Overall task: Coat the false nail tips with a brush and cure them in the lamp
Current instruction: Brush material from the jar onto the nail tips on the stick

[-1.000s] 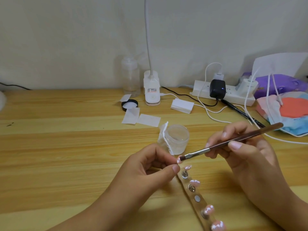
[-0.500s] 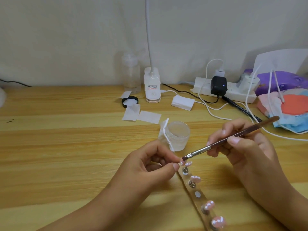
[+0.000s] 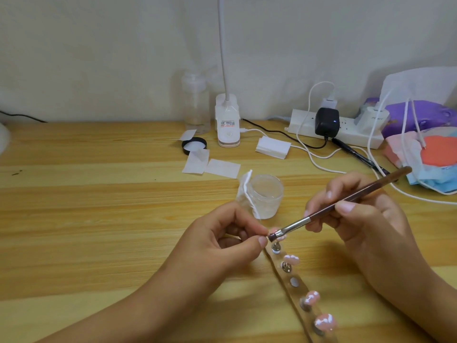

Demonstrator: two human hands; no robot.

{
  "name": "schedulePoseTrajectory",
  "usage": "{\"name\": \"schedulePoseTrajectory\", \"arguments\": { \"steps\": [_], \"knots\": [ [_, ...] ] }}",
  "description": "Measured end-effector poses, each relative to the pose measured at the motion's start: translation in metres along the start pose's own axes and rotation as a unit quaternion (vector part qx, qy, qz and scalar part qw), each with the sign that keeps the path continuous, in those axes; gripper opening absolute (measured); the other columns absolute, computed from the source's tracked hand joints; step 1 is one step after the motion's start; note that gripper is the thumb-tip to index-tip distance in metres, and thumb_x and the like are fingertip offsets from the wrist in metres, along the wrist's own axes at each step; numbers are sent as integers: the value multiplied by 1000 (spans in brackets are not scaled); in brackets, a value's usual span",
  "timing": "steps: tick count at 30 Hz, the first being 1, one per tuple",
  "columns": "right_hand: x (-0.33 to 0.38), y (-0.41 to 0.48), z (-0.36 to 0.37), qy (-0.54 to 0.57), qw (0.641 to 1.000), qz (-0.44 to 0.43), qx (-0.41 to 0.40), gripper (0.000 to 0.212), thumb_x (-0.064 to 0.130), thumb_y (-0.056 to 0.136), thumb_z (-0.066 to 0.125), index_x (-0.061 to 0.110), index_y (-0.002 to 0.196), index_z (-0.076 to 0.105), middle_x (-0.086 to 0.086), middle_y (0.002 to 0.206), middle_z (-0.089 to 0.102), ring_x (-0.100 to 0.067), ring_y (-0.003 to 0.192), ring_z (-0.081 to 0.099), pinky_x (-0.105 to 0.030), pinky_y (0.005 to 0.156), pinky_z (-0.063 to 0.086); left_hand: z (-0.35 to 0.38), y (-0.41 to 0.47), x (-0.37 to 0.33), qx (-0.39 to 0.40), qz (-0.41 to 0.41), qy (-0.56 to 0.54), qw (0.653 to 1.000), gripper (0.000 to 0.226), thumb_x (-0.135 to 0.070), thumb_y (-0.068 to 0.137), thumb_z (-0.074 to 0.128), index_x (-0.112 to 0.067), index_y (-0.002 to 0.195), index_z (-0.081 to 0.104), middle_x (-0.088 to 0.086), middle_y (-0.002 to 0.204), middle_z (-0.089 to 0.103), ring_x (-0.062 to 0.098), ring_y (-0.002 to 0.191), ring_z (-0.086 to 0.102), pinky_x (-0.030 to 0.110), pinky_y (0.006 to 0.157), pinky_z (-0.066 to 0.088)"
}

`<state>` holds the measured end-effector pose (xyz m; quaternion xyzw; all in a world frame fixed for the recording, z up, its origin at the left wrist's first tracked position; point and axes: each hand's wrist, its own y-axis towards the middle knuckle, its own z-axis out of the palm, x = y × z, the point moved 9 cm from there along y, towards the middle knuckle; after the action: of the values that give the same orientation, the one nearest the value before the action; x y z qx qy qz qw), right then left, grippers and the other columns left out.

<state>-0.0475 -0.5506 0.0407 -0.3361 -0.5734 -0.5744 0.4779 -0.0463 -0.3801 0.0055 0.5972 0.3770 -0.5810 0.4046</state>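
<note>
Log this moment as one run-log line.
step: coating tip | left hand: pinches nail tip | right hand: holds brush, bristles at tip | holder strip: on table, other tips mounted

Wall (image 3: pixel 99 45): plain, off-white, fills the top from 10 to 2 o'clock; meets the table at the back edge.
Table (image 3: pixel 74 219): wood, light yellow-brown w/ darker stripes going left to right; fills the pic from 9 round thru 6 to 3 o'clock.
Light: soft & even; grey shadow on the wall at 2 o'clock.
Bkgd bits: white power strip (image 3: pixel 351 136) w/ plugs at 2 o'clock, by the wall; thin black cord (image 3: pixel 22 116) at 9 o'clock.
</note>
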Motion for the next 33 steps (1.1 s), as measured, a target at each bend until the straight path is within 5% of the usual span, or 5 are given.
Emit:
{"name": "schedulePoseTrajectory", "arguments": {
  "steps": [6, 12, 19, 26, 33],
  "knots": [
    [0, 2, -16, -4, 998, -14, -59, 26, 7, 81, 44, 24, 78, 63, -12, 76, 67, -21, 69, 62, -27, 68, 54, 1, 0, -1, 8, -8, -8, 1000, 9, -20, 74, 71, -29, 71, 68, -11, 74, 70, 5, 68, 57, 16, 64, 46],
    [1, 1, 0, 8, 1000, -14, 4, 14, 18, 76, 52, 23, 82, 63, -14, 78, 68, -21, 71, 64, -26, 69, 54, 0, 0, 1, 5, -10, -7, 1000, 10, -20, 73, 72, -29, 71, 68, -10, 70, 67, 6, 65, 57, 17, 63, 47],
    [-6, 6, -18, -5, 997, 7, -72, 30, 8, 81, 44, 27, 74, 66, -12, 78, 70, -21, 70, 65, -26, 67, 55, -3, 0, 4, -12, -14, -38, 999, 7, -22, 72, 75, -26, 77, 72, -1, 81, 74, 9, 73, 66, 17, 69, 51],
    [-17, 10, -34, 46, 992, 39, -115, 14, 9, 79, 43, 12, 84, 56, -9, 75, 71, -19, 66, 67, -23, 62, 55, -11, 3, 3, -51, -18, -134, 990, 11, -19, 71, 76, -24, 81, 74, 7, 94, 76, 13, 86, 72, 15, 70, 52],
    [-22, 12, -40, 69, 988, 45, -128, 13, 10, 80, 45, 14, 84, 57, -8, 76, 71, -18, 68, 68, -23, 63, 55, 2, -11, -25, -32, 126, 121, 984, 13, -45, 68, 77, -34, 72, 72, -17, 80, 49, 7, 61, 42, 17, 58, 37]
  ]
}}
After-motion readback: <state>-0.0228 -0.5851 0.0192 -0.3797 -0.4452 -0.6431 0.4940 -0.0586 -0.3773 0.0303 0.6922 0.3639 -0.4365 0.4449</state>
